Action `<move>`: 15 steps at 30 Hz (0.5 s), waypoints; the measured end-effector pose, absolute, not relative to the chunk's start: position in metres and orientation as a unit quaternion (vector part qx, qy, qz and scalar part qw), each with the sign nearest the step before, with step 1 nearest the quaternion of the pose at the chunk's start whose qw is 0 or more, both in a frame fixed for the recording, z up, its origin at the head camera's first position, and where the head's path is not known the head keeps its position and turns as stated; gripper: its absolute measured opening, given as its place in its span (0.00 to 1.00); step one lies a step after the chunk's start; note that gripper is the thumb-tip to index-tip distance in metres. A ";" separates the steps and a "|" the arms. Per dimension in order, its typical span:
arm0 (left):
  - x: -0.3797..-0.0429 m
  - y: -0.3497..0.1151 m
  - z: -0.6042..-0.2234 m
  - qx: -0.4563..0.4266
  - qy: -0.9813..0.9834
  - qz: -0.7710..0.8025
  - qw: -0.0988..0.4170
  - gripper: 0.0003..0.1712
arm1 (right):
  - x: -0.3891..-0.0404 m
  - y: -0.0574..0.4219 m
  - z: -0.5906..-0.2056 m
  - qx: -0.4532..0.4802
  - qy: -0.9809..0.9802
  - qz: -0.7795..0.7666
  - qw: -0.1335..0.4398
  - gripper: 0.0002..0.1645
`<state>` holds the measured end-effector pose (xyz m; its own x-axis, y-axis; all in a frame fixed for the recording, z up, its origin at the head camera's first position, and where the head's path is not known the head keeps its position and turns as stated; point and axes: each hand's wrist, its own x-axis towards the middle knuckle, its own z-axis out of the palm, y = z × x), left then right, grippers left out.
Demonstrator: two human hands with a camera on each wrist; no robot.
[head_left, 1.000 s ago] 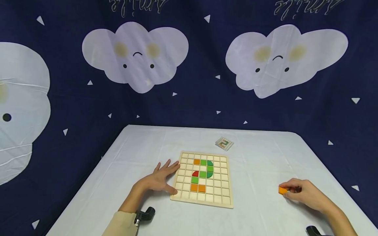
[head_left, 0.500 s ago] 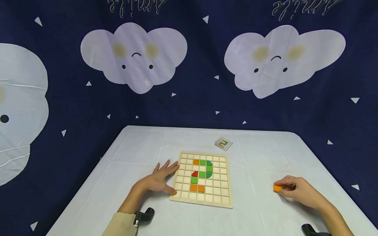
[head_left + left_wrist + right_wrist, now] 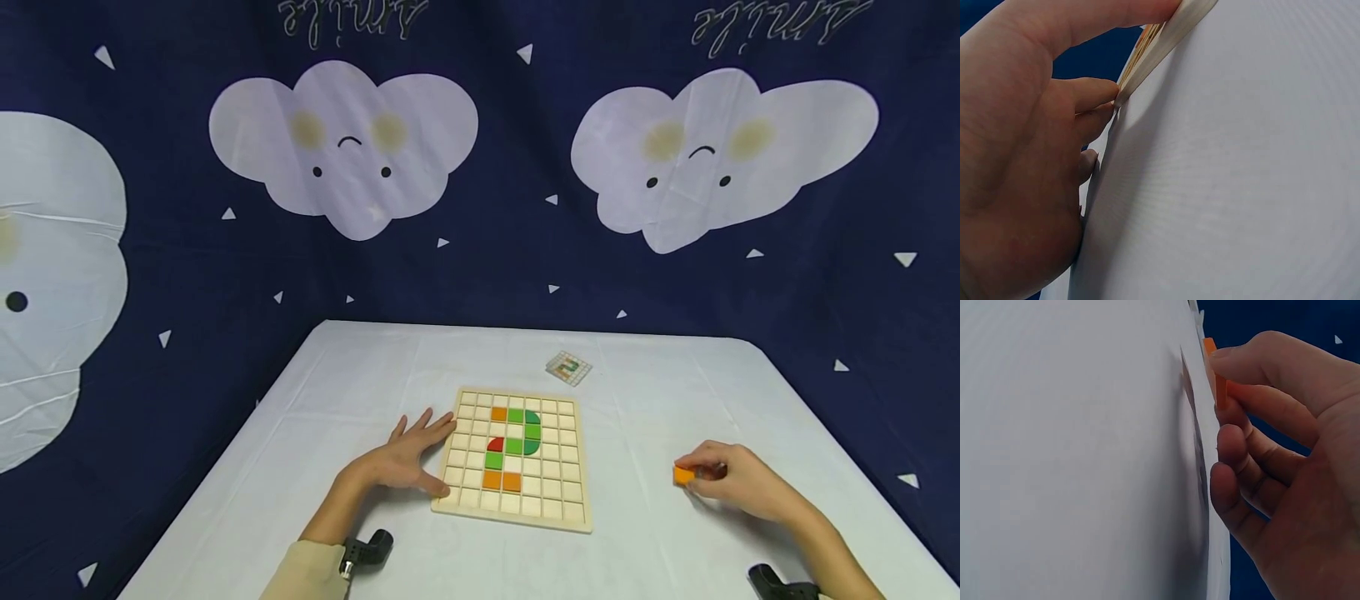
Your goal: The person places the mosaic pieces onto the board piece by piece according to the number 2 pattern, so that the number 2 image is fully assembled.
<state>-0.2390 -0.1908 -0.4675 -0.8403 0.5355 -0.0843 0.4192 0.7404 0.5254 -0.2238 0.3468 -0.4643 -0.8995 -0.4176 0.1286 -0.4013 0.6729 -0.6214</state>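
Note:
My right hand (image 3: 738, 482) pinches an orange tile (image 3: 683, 476) between thumb and fingers, to the right of the wooden grid board (image 3: 557, 507). In the right wrist view the orange tile (image 3: 1221, 395) is seen edge-on, the other fingers curled below it. My left hand (image 3: 399, 461) rests at the board's left side with fingers spread, thumb on the near left corner and fingertips at the rim. Set in the grid are orange tiles (image 3: 512, 482), green square tiles (image 3: 514, 446), dark green rounded tiles (image 3: 532, 417) and a red rounded tile (image 3: 496, 445).
Behind the board lies a small pattern card (image 3: 569, 367) with a similar coloured figure on a grid. A white cloth covers the table (image 3: 630, 400). Dark blue curtains (image 3: 517, 275) with cloud prints hang along the back and sides.
The right hand has moved left toward the board, carrying the orange tile. The left hand and the board have stayed in place.

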 end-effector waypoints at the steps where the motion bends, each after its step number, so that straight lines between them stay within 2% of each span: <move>1: -0.239 -0.191 -0.468 0.257 0.925 0.253 0.115 0.62 | -0.225 0.345 -0.464 -0.222 0.914 -0.338 0.017 0.16; 7: -0.240 -0.190 -0.469 0.256 0.926 0.251 0.115 0.62 | -0.231 0.331 -0.462 -0.231 0.912 -0.338 0.032 0.17; 15: -0.239 -0.191 -0.468 0.256 0.925 0.254 0.116 0.62 | -0.240 0.315 -0.461 -0.257 0.906 -0.336 0.014 0.16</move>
<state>-0.2392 -0.1906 -0.4679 -0.8422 0.5324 -0.0849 0.4144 0.7400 0.5298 -0.2395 0.3150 -0.4610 -0.8672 -0.4755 0.1478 -0.4566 0.6412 -0.6167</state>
